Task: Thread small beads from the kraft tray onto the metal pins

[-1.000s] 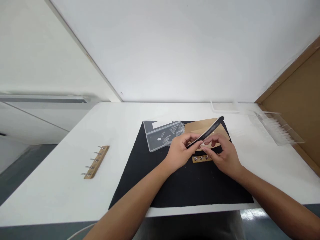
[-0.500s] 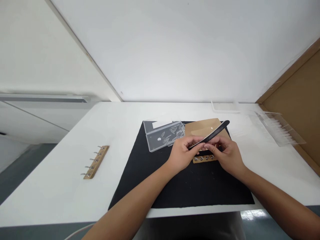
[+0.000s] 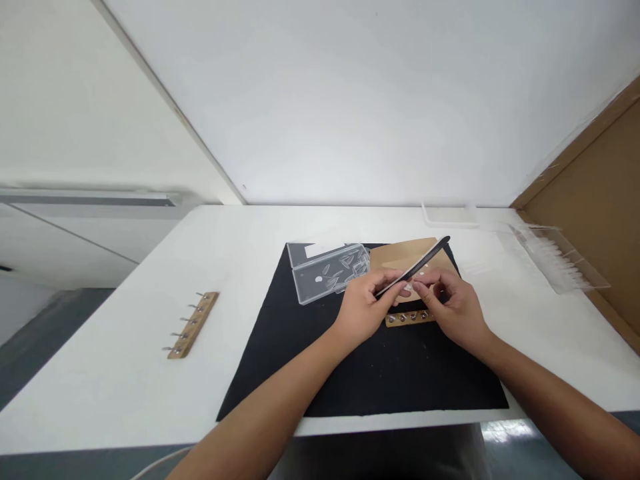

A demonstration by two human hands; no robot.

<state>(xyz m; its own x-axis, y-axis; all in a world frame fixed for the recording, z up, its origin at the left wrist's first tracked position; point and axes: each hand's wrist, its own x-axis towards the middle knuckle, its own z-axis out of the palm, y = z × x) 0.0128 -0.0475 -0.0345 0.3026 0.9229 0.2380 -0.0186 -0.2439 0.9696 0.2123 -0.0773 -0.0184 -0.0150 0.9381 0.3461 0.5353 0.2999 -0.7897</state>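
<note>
My left hand [image 3: 361,308] is closed on a long, slightly curved nail file [image 3: 426,259], black with a pale edge. Its free end points up and to the right. My right hand [image 3: 454,308] is closed in a pinch beside the file's lower part. A tiny whitish piece shows at those fingertips, too small to name. Below both hands lies a wooden strip [image 3: 411,319] with a row of small metal fittings, partly covered by the right hand. Behind them is a brown paper sheet or folder [image 3: 400,252].
A clear plastic box [image 3: 311,285] with several transparent nail tips lies open on the black mat [image 3: 400,380]. At left on the white table is another wooden strip [image 3: 193,327] with upright metal pins. Clear plastic packaging [image 3: 550,260] and a white tray [image 3: 450,215] are at right.
The nail file has tilted and shifted a little left, turning its edge more toward me. Both hands stay nearly in place.
</note>
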